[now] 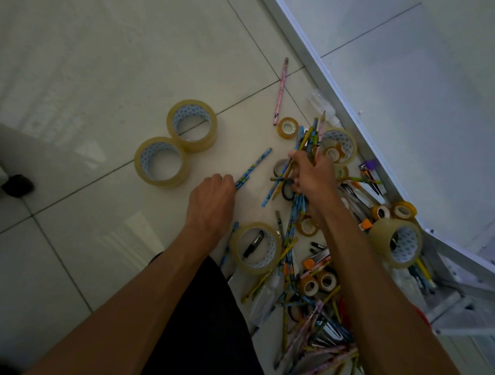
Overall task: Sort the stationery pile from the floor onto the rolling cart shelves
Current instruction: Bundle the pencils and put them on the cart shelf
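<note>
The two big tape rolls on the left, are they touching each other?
Touching. The head view shows the upper tape roll and the lower tape roll meeting at their rims with no floor visible between.

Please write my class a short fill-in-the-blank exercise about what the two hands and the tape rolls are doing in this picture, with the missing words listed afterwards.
1. The right hand grips a bundle of ____.
2. The left hand pinches the end of a single ____ pencil lying on the floor.
3. Two big tape rolls stand side by side, clear of the pile, on the floor ____.
4. Inside the big tape roll by the left wrist lies a ____ clip.

Missing words: pencils; blue; tiles; black
</note>
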